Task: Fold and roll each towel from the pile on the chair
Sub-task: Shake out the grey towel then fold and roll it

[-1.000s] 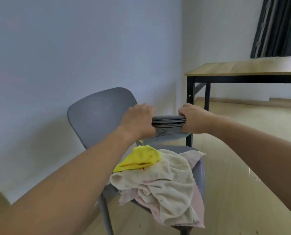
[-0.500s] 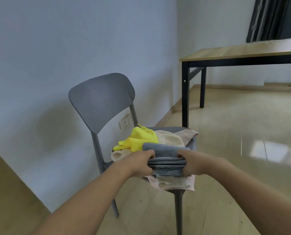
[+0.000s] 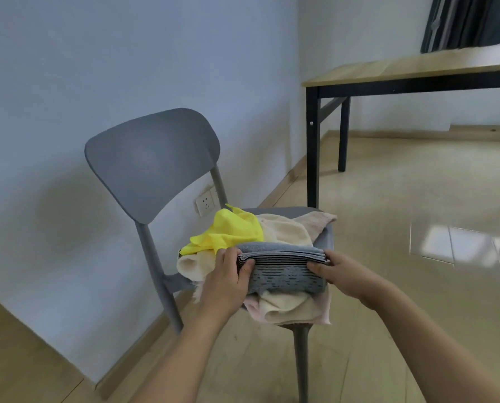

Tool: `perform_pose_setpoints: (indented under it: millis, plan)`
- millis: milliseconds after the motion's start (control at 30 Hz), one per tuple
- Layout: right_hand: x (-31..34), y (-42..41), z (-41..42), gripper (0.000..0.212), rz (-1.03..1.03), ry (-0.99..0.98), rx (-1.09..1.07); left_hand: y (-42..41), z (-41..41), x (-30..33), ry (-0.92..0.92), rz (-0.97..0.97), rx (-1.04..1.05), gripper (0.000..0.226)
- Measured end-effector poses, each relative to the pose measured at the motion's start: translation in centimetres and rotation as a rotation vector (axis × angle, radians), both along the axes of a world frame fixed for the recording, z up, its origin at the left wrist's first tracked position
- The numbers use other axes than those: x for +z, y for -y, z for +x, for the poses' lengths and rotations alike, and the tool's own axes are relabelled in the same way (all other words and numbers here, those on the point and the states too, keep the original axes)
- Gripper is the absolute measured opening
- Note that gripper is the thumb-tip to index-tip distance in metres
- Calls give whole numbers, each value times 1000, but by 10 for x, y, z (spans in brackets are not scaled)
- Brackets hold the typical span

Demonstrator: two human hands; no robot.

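A folded grey towel [image 3: 283, 269] with a dark striped band lies across the front of the pile on the grey chair [image 3: 152, 164]. My left hand [image 3: 228, 282] grips its left end and my right hand [image 3: 337, 270] grips its right end, thumbs on the near face. Under and behind it lie a yellow cloth [image 3: 231, 232], a cream towel [image 3: 283, 231] and a pink towel [image 3: 318, 221]. More cream and pink cloth hangs over the seat's front edge.
A wooden table [image 3: 417, 68] with black legs stands at the back right, with dark curtains [image 3: 464, 21] behind it. A wall socket [image 3: 206, 202] sits low on the wall behind the chair. Glossy wood floor [image 3: 417, 228] spreads to the right.
Both hands have brought the folded grey towel down from chest height onto the front of the pile. The view has tilted down with them.
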State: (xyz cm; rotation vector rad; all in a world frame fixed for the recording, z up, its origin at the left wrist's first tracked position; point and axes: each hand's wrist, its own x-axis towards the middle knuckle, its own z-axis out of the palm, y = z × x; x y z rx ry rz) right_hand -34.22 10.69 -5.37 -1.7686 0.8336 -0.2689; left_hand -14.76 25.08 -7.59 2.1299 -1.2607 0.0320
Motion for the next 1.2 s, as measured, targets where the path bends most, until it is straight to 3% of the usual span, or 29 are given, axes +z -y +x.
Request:
perform_pose_setpoints:
  millis: [167,433,700,867,1067,1200]
  plan:
    - [-6,3,9,25,-3,36,-61,11,2,11,194,15,-66,38]
    - [-14,13,32,30,-30,1,-168,32,6,21,64,175,6,25]
    - [-23,28,55,39,-76,-168,-235,58,14,25,-206,366,74,20]
    - [-26,35,58,19,-55,-197,-200,64,18,26,-248,423,107,33]
    - [-32,29,57,31,-130,-162,-231,67,15,20,-175,410,168,41]
    - [-29,27,54,84,-163,-265,-287,63,9,17,-100,348,199,40]
